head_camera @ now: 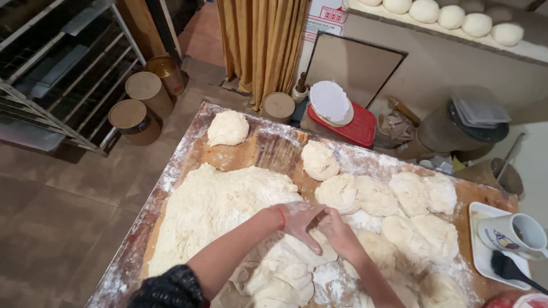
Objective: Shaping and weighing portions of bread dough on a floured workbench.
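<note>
A big mass of pale dough (214, 208) lies on the floured wooden table (268, 145). My left hand (299, 219), a red string on its wrist, presses flat on a torn piece of dough (285, 268) at the near edge of the mass. My right hand (339, 231) sits just beside it, fingers curled onto the same piece. Several cut lumps of dough (377, 197) lie in rows to the right. One lump (227, 128) rests alone at the table's far left corner.
A white tray (482, 256) at the right holds a mug (514, 234) and a black brush (508, 268). Beyond the table stand a red scale (348, 122), round tins (142, 94), a metal rack (57, 68) and a shelf of dough balls (451, 17).
</note>
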